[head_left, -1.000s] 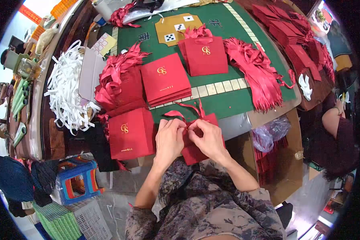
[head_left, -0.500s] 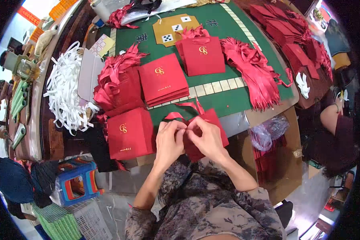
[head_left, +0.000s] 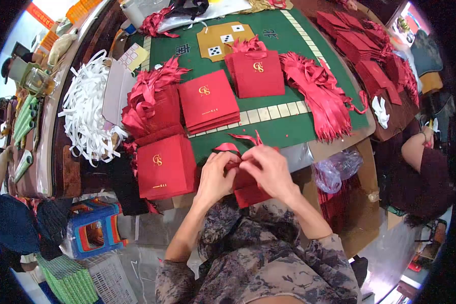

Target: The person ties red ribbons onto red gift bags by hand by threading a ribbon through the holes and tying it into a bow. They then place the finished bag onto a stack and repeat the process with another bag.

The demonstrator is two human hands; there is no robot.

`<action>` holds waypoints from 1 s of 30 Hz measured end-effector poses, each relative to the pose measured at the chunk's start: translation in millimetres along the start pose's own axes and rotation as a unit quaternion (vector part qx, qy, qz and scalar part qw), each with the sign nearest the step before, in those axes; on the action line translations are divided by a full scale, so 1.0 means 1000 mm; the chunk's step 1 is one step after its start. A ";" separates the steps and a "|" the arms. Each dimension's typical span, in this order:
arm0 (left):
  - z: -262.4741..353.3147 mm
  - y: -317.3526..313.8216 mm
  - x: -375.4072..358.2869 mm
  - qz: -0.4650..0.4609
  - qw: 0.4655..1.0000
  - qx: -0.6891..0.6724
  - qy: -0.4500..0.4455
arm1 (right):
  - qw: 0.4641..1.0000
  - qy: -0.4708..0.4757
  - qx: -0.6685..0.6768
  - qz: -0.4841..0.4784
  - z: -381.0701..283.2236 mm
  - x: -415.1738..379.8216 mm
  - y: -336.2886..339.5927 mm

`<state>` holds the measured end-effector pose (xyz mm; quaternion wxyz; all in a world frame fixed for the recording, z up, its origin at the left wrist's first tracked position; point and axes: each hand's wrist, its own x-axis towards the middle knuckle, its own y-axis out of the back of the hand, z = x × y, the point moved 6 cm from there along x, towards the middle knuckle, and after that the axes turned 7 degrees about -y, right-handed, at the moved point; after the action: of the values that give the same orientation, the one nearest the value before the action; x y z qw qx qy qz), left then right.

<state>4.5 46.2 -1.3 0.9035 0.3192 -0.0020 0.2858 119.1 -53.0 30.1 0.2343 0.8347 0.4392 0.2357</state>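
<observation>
At the table's near edge, my left hand (head_left: 217, 176) and my right hand (head_left: 269, 172) meet over a red paper bag (head_left: 249, 196). Both are closed, with thumbs and fingertips pinched together at the bag's upper part. A loop and loose ends of red ribbon (head_left: 227, 147) stick up beyond the fingertips. My fingers hide the exact spot they pinch. To the left of my left hand stands a stack of red bags (head_left: 166, 164) with a gold logo. Beyond my hands lies another pile of red bags (head_left: 209, 99).
A bundle of red ribbons (head_left: 321, 99) lies right on the green table (head_left: 268, 126); white ribbons (head_left: 86, 111) heap at left. More red bags (head_left: 258, 73) stand farther back. Below right is a cardboard box (head_left: 359, 202) with plastic wrap. Other people sit at both sides.
My right hand has turned and risen slightly over the bag, and the bag's lower edge has dropped and tilted. Both hands stay pinched close together. The view has shifted slightly.
</observation>
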 end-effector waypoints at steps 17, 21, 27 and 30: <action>0.032 -0.007 -0.011 0.083 0.965 0.139 -0.204 | 0.953 -0.033 -0.002 -0.300 0.042 0.044 -0.012; 0.034 -0.006 -0.012 0.082 0.964 0.145 -0.206 | 0.949 -0.069 -0.013 -0.307 0.034 0.044 0.005; 0.036 -0.009 -0.012 0.086 0.963 0.139 -0.216 | 0.949 -0.026 -0.002 -0.316 0.051 0.038 -0.009; 0.035 -0.010 -0.011 0.084 0.960 0.145 -0.225 | 0.944 -0.030 0.016 -0.328 0.052 0.039 -0.013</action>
<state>6.6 13.5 18.5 0.7968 0.5013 -0.1903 0.2785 162.4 -23.1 -10.7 0.2982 0.6549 0.6850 0.1135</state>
